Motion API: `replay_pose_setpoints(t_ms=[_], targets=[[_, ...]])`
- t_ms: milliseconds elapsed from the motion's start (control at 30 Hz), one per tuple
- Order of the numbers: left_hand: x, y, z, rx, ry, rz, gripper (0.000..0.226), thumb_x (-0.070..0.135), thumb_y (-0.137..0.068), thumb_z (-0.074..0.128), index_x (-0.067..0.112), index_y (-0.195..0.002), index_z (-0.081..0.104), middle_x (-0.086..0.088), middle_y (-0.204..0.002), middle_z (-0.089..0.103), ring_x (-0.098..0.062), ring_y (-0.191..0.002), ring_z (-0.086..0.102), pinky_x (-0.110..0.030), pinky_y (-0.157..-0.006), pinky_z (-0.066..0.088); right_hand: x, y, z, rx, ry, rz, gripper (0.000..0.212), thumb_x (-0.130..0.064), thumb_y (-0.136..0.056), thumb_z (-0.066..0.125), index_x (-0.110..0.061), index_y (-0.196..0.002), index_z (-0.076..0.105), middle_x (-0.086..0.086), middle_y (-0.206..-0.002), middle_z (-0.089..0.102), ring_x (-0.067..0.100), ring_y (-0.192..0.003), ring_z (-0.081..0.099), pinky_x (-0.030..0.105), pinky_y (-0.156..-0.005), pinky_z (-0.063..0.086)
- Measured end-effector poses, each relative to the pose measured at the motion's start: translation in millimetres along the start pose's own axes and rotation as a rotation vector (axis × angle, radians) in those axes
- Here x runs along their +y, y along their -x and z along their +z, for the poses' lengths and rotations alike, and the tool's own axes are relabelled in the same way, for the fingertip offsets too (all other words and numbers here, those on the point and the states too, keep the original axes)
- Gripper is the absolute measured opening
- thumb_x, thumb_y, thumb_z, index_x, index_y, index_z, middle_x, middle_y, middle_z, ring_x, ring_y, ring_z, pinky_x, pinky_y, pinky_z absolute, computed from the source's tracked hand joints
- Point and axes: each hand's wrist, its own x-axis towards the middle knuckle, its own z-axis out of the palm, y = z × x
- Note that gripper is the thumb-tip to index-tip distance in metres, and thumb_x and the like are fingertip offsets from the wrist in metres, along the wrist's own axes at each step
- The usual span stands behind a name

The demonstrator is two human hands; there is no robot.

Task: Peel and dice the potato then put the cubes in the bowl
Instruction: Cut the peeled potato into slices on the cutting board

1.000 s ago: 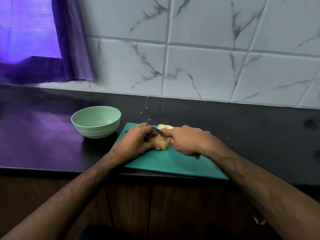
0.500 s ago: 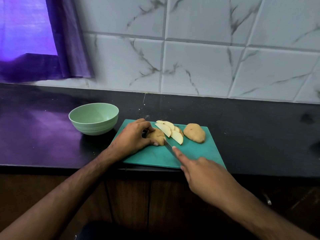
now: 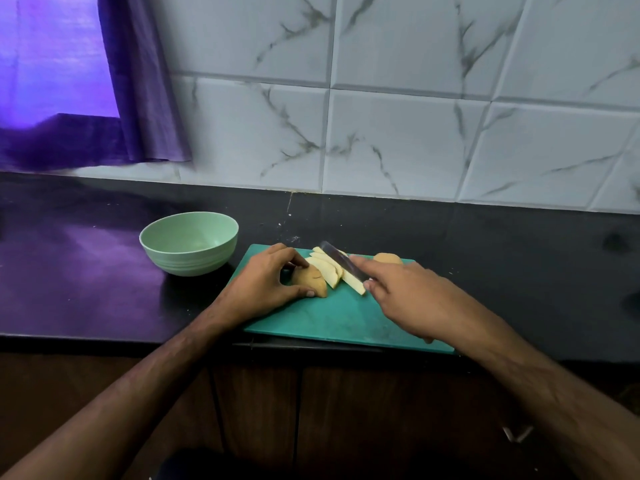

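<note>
On the teal plastic cutting board, the left hand grips the brown unpeeled potato piece; the right hand holds a steel knife over pale slices. Dicing remains; the pale green bowl holds no cubes.

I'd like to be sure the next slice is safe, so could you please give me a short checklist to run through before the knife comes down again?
1. Potato piece held steady: ok, the left hand grips it on the cutting board.
2. Left fingertips out of the blade's path: cannot tell, the thumb lies near the cut end.
3. Knife under control: ok, the right hand holds it, blade over the slices.
4. Skin removed: not ok, the held piece looks brown, as does the other potato half.
5. Bowl within reach: ok, it stands left of the board, no pieces visible inside.
</note>
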Motion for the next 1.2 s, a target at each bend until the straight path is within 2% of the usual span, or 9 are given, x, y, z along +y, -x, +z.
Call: replay_pose_setpoints(t_ms=[200, 367, 600, 800, 900, 967, 1100, 1133, 1200], targets=[[2, 1, 1, -0.001, -0.051, 0.025, 0.047, 0.052, -0.072, 0.085, 0.029, -0.109, 0.068, 0.019, -0.102, 0.055, -0.003, -0.098, 0.061, -0.030, -0.087, 0.054, -17, -8, 10, -0.021, 0.095, -0.038, 0.047, -0.037, -0.110, 0.029, -0.051, -0.155, 0.023, -0.009, -0.077, 0.043, 0.009, -0.067, 0.044, 0.034, -0.059, 0.039], [0, 0, 2, 0.001, -0.069, 0.038, 0.049, 0.058, -0.072, 0.081, 0.028, -0.109, 0.068, 0.019, -0.099, 0.055, -0.006, -0.094, 0.060, -0.038, -0.082, 0.055, -23, -5, 8, 0.001, 0.145, -0.064, 0.048, -0.037, -0.110, 0.028, -0.049, -0.156, 0.020, -0.011, -0.075, 0.041, 0.008, -0.069, 0.045, 0.032, -0.059, 0.043], [-1, 0, 3, 0.001, -0.069, 0.052, 0.049, 0.059, -0.072, 0.080, 0.030, -0.109, 0.066, 0.017, -0.100, 0.055, -0.007, -0.092, 0.060, -0.039, -0.080, 0.055, -32, -4, 3, -0.011, 0.195, -0.082, 0.051, -0.034, -0.111, 0.027, -0.045, -0.159, 0.017, -0.011, -0.074, 0.027, 0.007, -0.064, 0.033, 0.032, -0.058, 0.039], [-1, -3, 3, 0.020, -0.047, 0.042, 0.040, 0.049, -0.068, 0.089, 0.030, -0.091, 0.063, 0.012, -0.089, 0.057, -0.008, -0.080, 0.058, -0.037, -0.073, 0.053, -32, -14, 1, -0.086, 0.177, -0.096, 0.054, -0.025, -0.110, 0.032, -0.041, -0.160, 0.019, -0.008, -0.074, 0.037, 0.008, -0.062, 0.036, 0.032, -0.054, 0.035], [0, -3, 3, 0.033, -0.031, 0.044, 0.037, 0.041, -0.067, 0.092, 0.031, -0.091, 0.065, 0.011, -0.086, 0.057, -0.008, -0.078, 0.058, -0.030, -0.071, 0.051, -41, -37, 5, -0.150, 0.154, -0.077, 0.062, -0.013, -0.105, 0.038, -0.037, -0.160, 0.022, 0.005, -0.099, 0.057, 0.012, -0.057, 0.039, 0.030, -0.046, 0.036], [1, -3, 4, 0.040, -0.037, 0.054, 0.037, 0.039, -0.068, 0.092, 0.024, -0.091, 0.068, 0.012, -0.085, 0.055, -0.007, -0.075, 0.056, -0.028, -0.069, 0.049, -47, -53, 9, -0.200, 0.070, -0.071, 0.059, -0.015, -0.105, 0.041, -0.033, -0.159, 0.026, 0.010, -0.111, 0.056, 0.015, -0.059, 0.048, 0.029, -0.044, 0.045], [0, -4, 5, 0.042, -0.043, 0.038, 0.040, 0.040, -0.068, 0.092, 0.019, -0.092, 0.068, 0.010, -0.086, 0.056, -0.010, -0.077, 0.057, -0.030, -0.071, 0.050, -45, -51, 21, -0.172, 0.029, -0.073, 0.057, -0.021, -0.106, 0.039, -0.032, -0.160, 0.022, 0.013, -0.133, 0.055, 0.020, -0.079, 0.054, 0.035, -0.061, 0.046], [-1, -4, 5, 0.042, -0.043, 0.031, 0.041, 0.041, -0.068, 0.092, 0.019, -0.094, 0.070, 0.009, -0.087, 0.058, -0.011, -0.079, 0.058, -0.032, -0.072, 0.051, -40, -40, 25, -0.161, 0.016, -0.068, 0.058, -0.023, -0.107, 0.036, -0.036, -0.160, 0.018, 0.012, -0.130, 0.056, 0.022, -0.085, 0.057, 0.036, -0.064, 0.046], [-1, -4, 5, 0.041, -0.048, 0.025, 0.043, 0.043, -0.067, 0.092, 0.019, -0.094, 0.069, 0.009, -0.089, 0.059, -0.011, -0.081, 0.059, -0.033, -0.074, 0.052, -26, -10, 32, -0.148, -0.017, -0.053, 0.054, -0.032, -0.110, 0.031, -0.043, -0.159, 0.011, 0.002, -0.101, 0.056, 0.016, -0.076, 0.054, 0.032, -0.061, 0.043]])
